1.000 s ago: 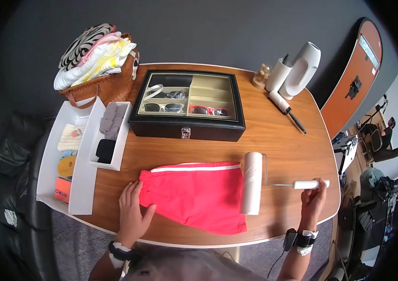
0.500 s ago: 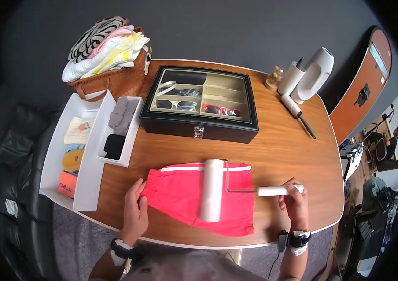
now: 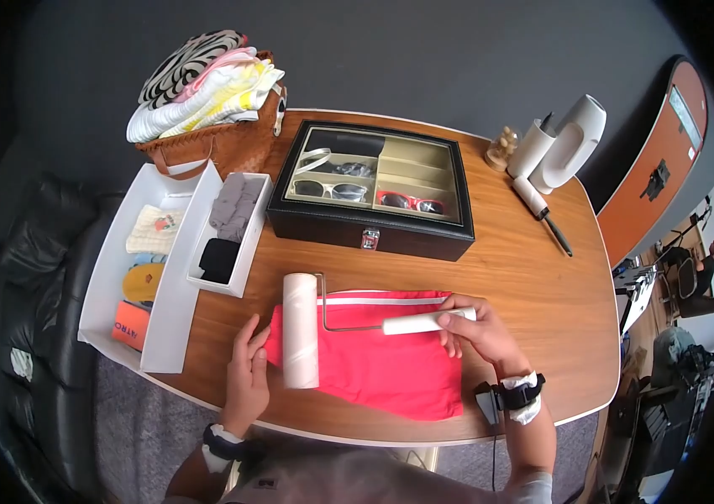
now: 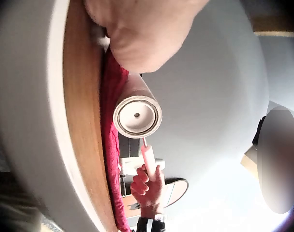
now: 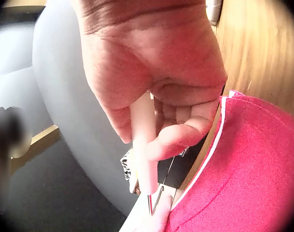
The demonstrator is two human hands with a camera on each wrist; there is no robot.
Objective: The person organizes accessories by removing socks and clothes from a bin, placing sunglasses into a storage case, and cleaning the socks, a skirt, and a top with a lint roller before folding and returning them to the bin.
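Red shorts (image 3: pixel 391 370) with a white side stripe lie flat on the wooden table, waistband to the left. A large white lint roller (image 3: pixel 301 332) is over their waistband end, its sheet cylinder running front to back. My right hand (image 3: pixel 487 336) grips its white handle (image 3: pixel 416 323) above the right part of the shorts, thumb on top. In the right wrist view the fingers (image 5: pixel 178 140) curl round that handle. My left hand (image 3: pixel 246 382) is at the waistband's left edge, fingers extended and thumb apart; the left wrist view shows the roller's round end (image 4: pixel 137 116) close by.
Behind the shorts stands a black glasses case (image 3: pixel 374 231) with a glass lid. White boxes (image 3: pixel 164 336) of folded items are at left, below a brown basket (image 3: pixel 239 151) of clothes. A small lint roller (image 3: pixel 542 214) and white holders (image 3: pixel 571 143) stand back right.
My right hand has carried the lint roller leftward across the shorts, from their hem to the waistband. The left hand has stayed by the waistband, its fingers shifting slightly.
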